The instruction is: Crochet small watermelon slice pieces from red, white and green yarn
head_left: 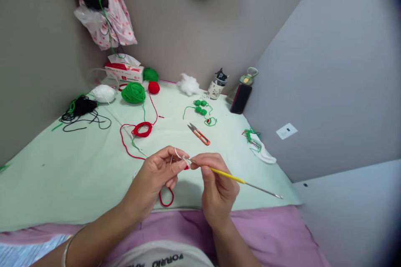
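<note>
Between thumb and fingers, my left hand (163, 169) pinches a small red and white crochet piece (187, 166), with white yarn running over its fingers. My right hand (217, 183) grips a yellow-handled crochet hook (227, 175); one metal end meets the white stitches, and the other points down to the right. Fingers partly cover the piece. Below my left hand hangs a loop of red yarn (166, 204). Just beyond my hands lie orange-handled thread snips (199, 134) with blades apart, and a ring of red yarn (142, 129).
Green (133, 92), white (104, 93) and red yarn balls (153, 87) sit at the back left, near a tissue box (125, 71) and tangled black yarn (79, 108). Small green crochet balls (200, 107), white stuffing (188, 84), a decorated cup (216, 87) and a phone (241, 99) stand further right.
</note>
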The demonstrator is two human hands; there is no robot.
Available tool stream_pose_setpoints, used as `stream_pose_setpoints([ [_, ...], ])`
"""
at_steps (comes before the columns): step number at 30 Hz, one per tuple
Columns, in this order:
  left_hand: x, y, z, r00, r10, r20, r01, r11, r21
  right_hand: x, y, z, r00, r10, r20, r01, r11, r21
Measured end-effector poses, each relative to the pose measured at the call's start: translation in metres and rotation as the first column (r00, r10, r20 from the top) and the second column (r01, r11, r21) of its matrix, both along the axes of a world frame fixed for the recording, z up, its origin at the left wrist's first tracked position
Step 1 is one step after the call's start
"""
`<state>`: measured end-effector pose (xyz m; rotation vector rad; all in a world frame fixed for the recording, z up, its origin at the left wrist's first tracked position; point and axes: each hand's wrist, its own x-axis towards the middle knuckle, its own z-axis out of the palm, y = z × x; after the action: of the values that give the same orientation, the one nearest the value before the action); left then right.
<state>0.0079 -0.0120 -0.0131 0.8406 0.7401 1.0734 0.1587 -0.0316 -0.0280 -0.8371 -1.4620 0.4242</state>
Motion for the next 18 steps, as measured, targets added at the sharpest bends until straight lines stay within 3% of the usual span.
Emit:
stream_pose_setpoints([
  [18, 0.004, -0.0003, -0.0034, 1.0, 0.009, -0.029, -0.009, 1.0, -0.012, 0.0054, -0.0018, -0.0017, 0.999, -0.013, 0.03, 0.014, 0.999, -0.03],
])
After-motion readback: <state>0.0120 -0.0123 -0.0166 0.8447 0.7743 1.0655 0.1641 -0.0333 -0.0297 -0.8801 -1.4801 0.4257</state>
